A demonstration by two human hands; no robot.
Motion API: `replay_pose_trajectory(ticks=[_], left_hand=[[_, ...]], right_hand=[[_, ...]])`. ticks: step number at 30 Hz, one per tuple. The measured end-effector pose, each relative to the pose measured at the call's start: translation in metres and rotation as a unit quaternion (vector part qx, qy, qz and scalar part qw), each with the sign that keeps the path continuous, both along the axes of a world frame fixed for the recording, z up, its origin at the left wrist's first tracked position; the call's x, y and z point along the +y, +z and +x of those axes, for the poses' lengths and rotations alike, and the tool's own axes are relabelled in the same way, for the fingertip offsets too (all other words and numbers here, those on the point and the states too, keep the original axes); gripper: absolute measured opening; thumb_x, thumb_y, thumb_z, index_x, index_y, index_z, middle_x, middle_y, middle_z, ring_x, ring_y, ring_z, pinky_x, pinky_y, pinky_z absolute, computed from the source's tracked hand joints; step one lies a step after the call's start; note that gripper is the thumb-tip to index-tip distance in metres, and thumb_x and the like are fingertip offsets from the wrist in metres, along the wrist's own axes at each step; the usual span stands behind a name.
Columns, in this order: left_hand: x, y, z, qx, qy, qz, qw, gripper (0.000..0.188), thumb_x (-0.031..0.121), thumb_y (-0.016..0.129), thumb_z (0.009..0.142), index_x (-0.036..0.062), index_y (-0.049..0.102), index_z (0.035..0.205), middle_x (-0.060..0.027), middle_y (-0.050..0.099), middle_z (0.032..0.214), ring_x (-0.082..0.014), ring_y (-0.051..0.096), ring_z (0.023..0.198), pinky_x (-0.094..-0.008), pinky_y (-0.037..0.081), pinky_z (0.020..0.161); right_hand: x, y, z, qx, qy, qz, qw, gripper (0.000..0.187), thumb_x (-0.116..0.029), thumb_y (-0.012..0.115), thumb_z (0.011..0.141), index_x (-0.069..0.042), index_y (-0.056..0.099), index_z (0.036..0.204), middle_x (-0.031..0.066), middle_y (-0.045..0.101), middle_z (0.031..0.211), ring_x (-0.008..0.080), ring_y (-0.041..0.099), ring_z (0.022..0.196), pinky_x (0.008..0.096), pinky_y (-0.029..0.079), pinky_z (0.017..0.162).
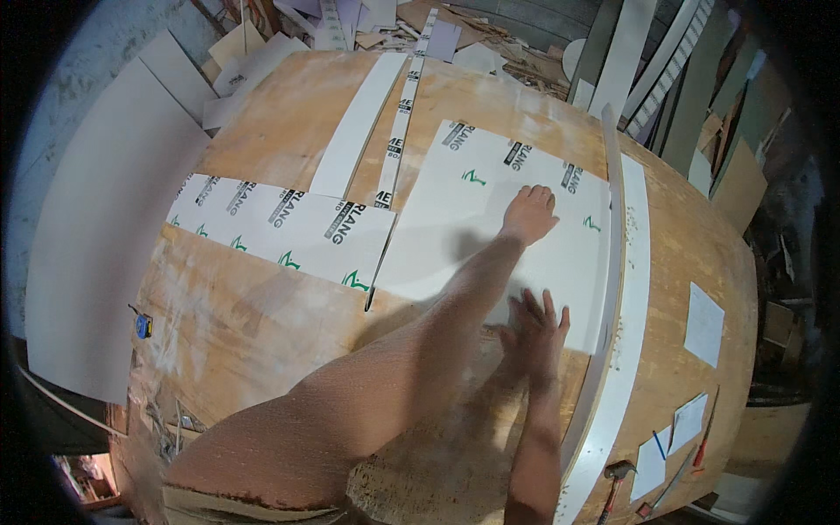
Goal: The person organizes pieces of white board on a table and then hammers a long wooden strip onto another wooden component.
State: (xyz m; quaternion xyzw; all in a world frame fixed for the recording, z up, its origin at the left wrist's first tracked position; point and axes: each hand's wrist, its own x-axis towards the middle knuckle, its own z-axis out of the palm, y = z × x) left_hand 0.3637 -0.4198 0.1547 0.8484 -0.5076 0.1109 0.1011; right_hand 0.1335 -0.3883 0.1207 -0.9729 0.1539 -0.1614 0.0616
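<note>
A large white board [437, 236] with printed lettering and green marks lies flat on the wooden worktable [254, 324]. My left hand [529, 214] rests on its upper right part, fingers slightly bent against the surface and holding nothing. Nearer me, my right hand [538, 337] is at the board's near edge with its fingers spread. Along the board's right side runs a long straight strip [604, 341], standing on edge. A printed white panel [271, 219] lies to the left, its right end next to the large board.
Two narrow white strips [359, 131] [402, 131] reach toward the far edge. At left are a blue tape measure [143, 326] and a big pale sheet [87, 227]. A hammer [619, 472], papers [689, 420] and a screwdriver [703, 451] lie at near right. Offcuts [464, 39] crowd the back.
</note>
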Motion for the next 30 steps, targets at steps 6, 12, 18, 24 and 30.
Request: replay_pose_trajectory(ticks=[6, 12, 18, 24, 30], left_hand=[[0.044, -0.003, -0.089, 0.076, 0.001, -0.114, 0.991, 0.034, 0.018, 0.051, 0.083, 0.0035, 0.058, 0.114, -0.0128, 0.059, 0.104, -0.0247, 0.054, 0.105, -0.0388, 0.041, 0.088], [0.284, 0.037, -0.265, 0.246, -0.107, -0.175, 0.947, 0.040, 0.007, 0.061, 0.075, -0.0011, 0.056, 0.113, -0.0237, 0.054, 0.119, -0.0434, 0.050, 0.112, -0.0518, 0.041, 0.094], [0.512, -0.003, -0.387, 0.402, 0.044, -0.011, 0.915, 0.037, 0.014, 0.063, 0.076, 0.0004, 0.059, 0.110, -0.0195, 0.057, 0.108, -0.0374, 0.053, 0.099, -0.0453, 0.043, 0.087], [0.720, -0.084, -0.465, 0.506, 0.411, 0.207, 0.730, 0.032, 0.019, 0.064, 0.079, 0.0027, 0.062, 0.106, -0.0161, 0.061, 0.096, -0.0302, 0.057, 0.083, -0.0401, 0.045, 0.073], [0.802, -0.139, -0.550, 0.636, 0.515, 0.127, 0.561, 0.028, 0.025, 0.064, 0.082, 0.0050, 0.065, 0.102, -0.0127, 0.065, 0.084, -0.0229, 0.061, 0.067, -0.0349, 0.048, 0.059]], right_hand=[[-0.040, 0.004, 0.029, 0.039, -0.011, 0.034, 0.999, 0.052, -0.037, 0.068, 0.080, -0.026, 0.054, 0.129, 0.0012, 0.044, 0.142, 0.0238, 0.031, 0.137, 0.0596, 0.015, 0.110], [-0.078, -0.003, 0.082, -0.013, -0.081, 0.067, 0.994, 0.049, -0.036, 0.057, 0.087, -0.019, 0.050, 0.132, 0.0095, 0.039, 0.144, 0.0301, 0.031, 0.136, 0.0550, 0.019, 0.111], [-0.036, -0.020, 0.007, -0.151, -0.130, 0.119, 0.973, 0.043, -0.024, 0.052, 0.090, -0.011, 0.050, 0.132, 0.0198, 0.041, 0.140, 0.0353, 0.035, 0.133, 0.0514, 0.028, 0.107], [0.087, -0.028, -0.146, -0.213, -0.121, 0.337, 0.909, 0.037, -0.024, 0.057, 0.091, -0.004, 0.056, 0.122, 0.0203, 0.057, 0.120, 0.0344, 0.054, 0.112, 0.0415, 0.042, 0.096], [0.197, -0.004, -0.236, -0.201, -0.035, 0.406, 0.891, 0.030, -0.019, 0.057, 0.090, -0.004, 0.061, 0.115, 0.0156, 0.061, 0.111, 0.0298, 0.059, 0.105, 0.0398, 0.046, 0.092]])
